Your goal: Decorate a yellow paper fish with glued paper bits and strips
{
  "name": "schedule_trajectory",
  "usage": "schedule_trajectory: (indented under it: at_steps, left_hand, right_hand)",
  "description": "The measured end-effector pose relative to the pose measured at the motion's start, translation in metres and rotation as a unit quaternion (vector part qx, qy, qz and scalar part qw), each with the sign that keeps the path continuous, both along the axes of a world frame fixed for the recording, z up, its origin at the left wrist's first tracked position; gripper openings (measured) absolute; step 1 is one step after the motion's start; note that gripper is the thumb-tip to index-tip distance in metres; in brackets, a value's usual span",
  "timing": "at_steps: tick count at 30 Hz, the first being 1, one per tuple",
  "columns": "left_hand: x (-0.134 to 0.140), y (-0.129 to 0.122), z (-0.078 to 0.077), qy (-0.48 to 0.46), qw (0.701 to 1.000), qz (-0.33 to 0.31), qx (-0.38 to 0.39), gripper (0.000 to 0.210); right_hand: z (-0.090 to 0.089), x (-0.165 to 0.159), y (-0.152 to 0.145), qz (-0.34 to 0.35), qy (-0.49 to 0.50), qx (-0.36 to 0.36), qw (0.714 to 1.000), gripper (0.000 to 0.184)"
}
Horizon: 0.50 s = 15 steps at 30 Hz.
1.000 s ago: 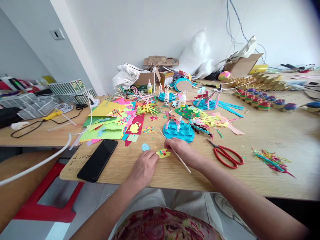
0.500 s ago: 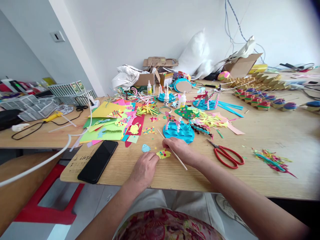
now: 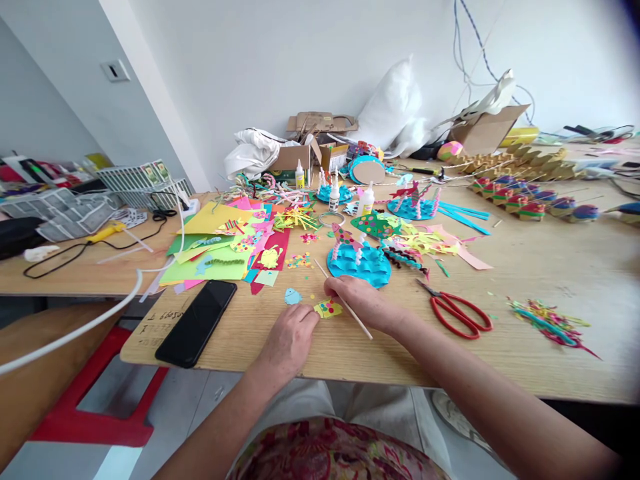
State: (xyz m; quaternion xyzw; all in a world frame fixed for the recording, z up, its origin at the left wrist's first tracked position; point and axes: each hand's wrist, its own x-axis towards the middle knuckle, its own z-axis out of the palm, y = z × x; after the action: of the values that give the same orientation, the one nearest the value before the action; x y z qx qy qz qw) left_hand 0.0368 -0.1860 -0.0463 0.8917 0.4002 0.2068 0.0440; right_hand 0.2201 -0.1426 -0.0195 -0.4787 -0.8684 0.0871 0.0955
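A small yellow paper cutout (image 3: pixel 329 309) with red, green and other coloured dots lies flat on the table between my hands. My left hand (image 3: pixel 290 337) rests on the tabletop, its closed fingertips holding the cutout's left edge. In my right hand (image 3: pixel 356 299), a thin wooden stick (image 3: pixel 357 317) is pinched at a slant, while the fingertips reach the cutout's upper right side. Just beyond the left fingers is a light blue paper fish (image 3: pixel 293 296). A round blue base (image 3: pixel 359 263) carries a dotted pink paper fish (image 3: pixel 345 237) on twisted supports, behind my right hand.
Red-handled scissors (image 3: pixel 459 313) lie to the right, with a pile of colourful scraps (image 3: pixel 550 321) farther over. A black phone (image 3: pixel 196 323) sits at the left front edge. Coloured paper sheets (image 3: pixel 215 230) and glue bottles (image 3: pixel 367 200) stand farther back.
The view has shifted very slightly. My hands, the stick and the yellow cutout keep almost the same positions.
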Motion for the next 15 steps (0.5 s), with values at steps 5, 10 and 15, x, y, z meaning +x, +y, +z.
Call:
schedule_trajectory:
  at_steps: [5,10,15]
  left_hand:
    - [-0.0003,-0.0001,0.0003,0.003,1.0,0.0,0.001,0.021]
    - [-0.0008,0.0003,-0.0008,0.001,1.0,0.001,0.0,0.021]
    - [-0.0013,0.0001,0.0007,0.001,1.0,-0.003,-0.001,0.02]
  right_hand:
    - [0.0017,-0.0013,-0.0004,0.005,-0.004,0.008,1.0,0.016]
    - [0.0007,0.0001,0.0005,0.013,0.003,0.018,1.0,0.018]
    - [0.0005,0.003,0.001,0.003,0.022,0.028,0.999,0.021]
